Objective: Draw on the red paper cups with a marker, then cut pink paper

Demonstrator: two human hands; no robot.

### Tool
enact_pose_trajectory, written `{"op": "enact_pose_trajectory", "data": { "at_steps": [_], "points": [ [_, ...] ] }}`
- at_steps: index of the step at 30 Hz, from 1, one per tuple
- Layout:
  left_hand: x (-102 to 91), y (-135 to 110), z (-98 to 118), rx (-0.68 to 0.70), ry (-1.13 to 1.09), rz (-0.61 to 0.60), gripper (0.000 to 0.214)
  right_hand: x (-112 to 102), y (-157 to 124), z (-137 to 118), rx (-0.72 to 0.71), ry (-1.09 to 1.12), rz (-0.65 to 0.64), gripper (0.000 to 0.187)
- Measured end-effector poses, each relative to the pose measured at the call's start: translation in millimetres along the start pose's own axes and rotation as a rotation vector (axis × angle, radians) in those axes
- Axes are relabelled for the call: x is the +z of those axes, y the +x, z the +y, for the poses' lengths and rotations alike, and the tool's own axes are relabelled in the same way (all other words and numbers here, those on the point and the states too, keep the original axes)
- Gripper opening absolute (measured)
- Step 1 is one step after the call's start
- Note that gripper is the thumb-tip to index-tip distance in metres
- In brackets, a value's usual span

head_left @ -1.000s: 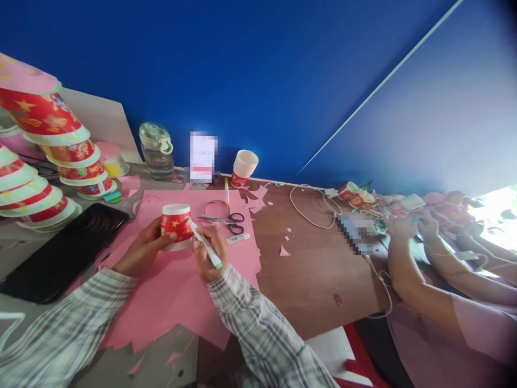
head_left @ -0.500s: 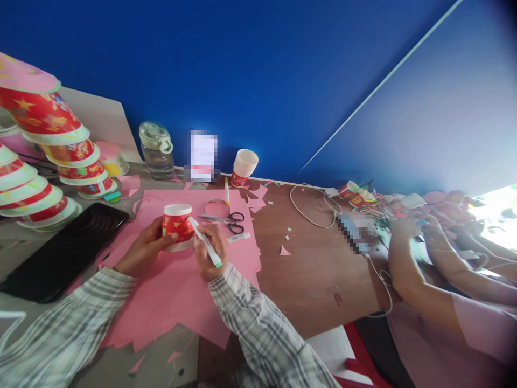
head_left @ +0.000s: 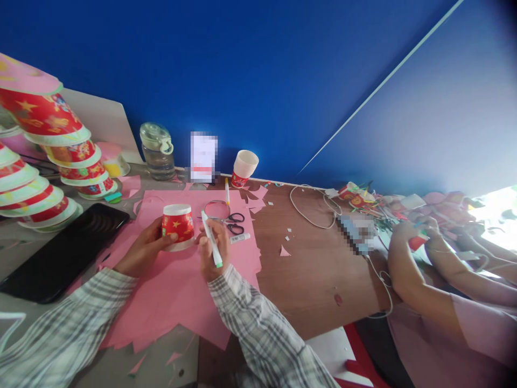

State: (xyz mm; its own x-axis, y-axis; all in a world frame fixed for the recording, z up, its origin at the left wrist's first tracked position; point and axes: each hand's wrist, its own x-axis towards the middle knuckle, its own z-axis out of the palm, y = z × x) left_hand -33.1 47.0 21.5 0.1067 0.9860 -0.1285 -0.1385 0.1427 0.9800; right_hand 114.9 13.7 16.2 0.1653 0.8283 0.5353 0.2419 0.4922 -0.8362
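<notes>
Pinching red cup (head_left: 176,226), rim-down, w/ L hand (head_left: 147,245), at pink paper (head_left: 161,307) (can't tell if touching); gripping white marker (head_left: 210,240) betw. thumb & fingers w/ R hand (head_left: 222,242), tip apart from cup; best to brace cup low, not squeeze wall, approach lightly, turn in small steps; count, near to far: 1 cup held, 1 marker held, 1 capped pen (head_left: 239,238) lying, 1 pr scissors (head_left: 229,221), 1 yellow-ended pen (head_left: 226,192), 1 tilted cup nest (head_left: 242,175), 1 bottle (head_left: 159,161).

The gold-starred red cup (head_left: 180,222) is facing mouth-down, while the white, green-ended marker (head_left: 211,240) is slanting upward just beside it!
</notes>
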Motion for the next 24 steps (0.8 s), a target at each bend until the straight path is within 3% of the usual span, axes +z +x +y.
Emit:
{"op": "enact_pose_trajectory", "data": {
  "at_steps": [3,9,14,19,24],
  "points": [
    [0.5,-0.9,0.3,-0.017,-0.028,-0.009,0.065,1.7,0.3,1.1,0.091,0.083,0.009,0.035],
    [-4.1,-3.4,-2.1,0.015,0.057,-0.042,0.068,0.3,2.3,-4.6,-0.017,-0.061,-0.011,0.035],
    [-2.9,-0.2,0.0,0.05,0.089,-0.044,0.067,0.2,2.0,-3.0,-0.01,-0.057,-0.052,0.041],
    [-3.8,5.6,-3.3,0.102,0.249,0.044,0.067,0.0,1.4,-1.9,0.016,-0.051,-0.059,0.042],
    [-6.1,4.8,-4.1,0.18,0.369,0.007,0.067,0.2,0.4,-7.6,0.0,-0.07,-0.089,0.043]
  ]
}}
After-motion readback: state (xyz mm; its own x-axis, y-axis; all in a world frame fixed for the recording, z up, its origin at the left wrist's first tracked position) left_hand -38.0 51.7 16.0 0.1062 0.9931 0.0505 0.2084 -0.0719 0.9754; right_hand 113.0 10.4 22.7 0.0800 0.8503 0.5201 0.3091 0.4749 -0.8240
